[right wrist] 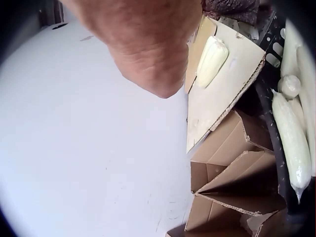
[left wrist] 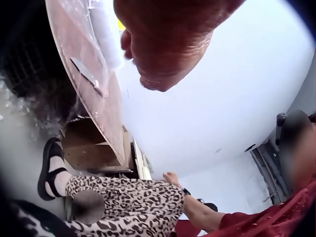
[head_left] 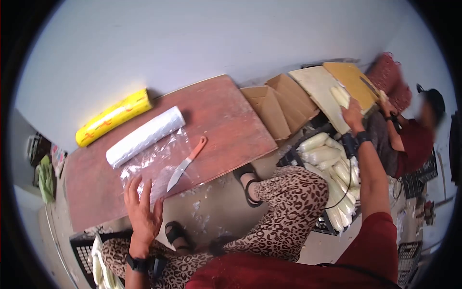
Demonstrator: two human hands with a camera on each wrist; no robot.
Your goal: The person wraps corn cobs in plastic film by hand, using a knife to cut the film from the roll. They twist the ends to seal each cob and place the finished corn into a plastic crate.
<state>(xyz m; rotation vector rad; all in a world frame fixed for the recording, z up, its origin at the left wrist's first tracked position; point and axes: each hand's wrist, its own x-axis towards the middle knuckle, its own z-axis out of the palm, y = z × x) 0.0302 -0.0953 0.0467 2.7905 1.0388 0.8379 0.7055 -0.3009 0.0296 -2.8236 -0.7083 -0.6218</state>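
My left hand (head_left: 143, 212) is raised at the front edge of the red-brown table (head_left: 226, 115), fingers spread and apart from anything. Close by are a clear film roll (head_left: 147, 137), its loose sheet pulled forward, and a knife (head_left: 180, 173) with an orange handle, lying partly on that sheet. Far to the right, my right hand (head_left: 352, 115) is at a pale, ribbed vegetable (right wrist: 212, 61) on a cream board (right wrist: 229, 74). Its fingers are hidden in the right wrist view, so I cannot tell whether they grip the vegetable.
A yellow roll (head_left: 115, 118) lies behind the film roll. Open cardboard boxes (head_left: 279, 106) stand between table and board. Below, a black crate (right wrist: 276, 128) holds several long pale-green vegetables (head_left: 332, 168). Another person (head_left: 416, 139) at the right holds a dark blade (head_left: 369, 86) over a yellow board.
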